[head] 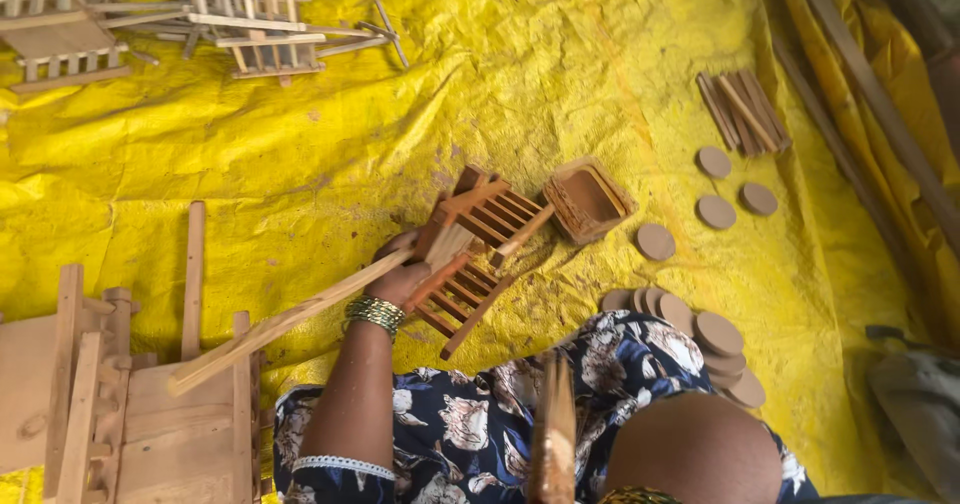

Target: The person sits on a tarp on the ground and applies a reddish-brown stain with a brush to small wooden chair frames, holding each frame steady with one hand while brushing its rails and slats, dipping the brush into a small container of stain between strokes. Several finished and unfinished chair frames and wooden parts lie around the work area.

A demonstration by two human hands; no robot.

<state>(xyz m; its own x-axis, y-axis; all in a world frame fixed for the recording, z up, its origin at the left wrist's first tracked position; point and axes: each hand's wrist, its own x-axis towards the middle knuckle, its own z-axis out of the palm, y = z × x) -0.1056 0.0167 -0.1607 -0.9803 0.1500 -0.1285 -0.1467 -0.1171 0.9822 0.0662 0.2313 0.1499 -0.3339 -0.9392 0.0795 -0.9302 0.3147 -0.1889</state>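
Left hand gripping a small slatted wooden rack above the yellow tarp.

The left hand (400, 276) has its fingers curled around the small slatted wooden rack (470, 254), which sits tilted over the yellow tarp (300, 154), just left of a small brown tray (588, 200). A long wooden stick (285, 322) crosses the wrist. Wooden discs (715, 339) lie beside the knee. The right hand stays unseen; its fingers cannot be told.
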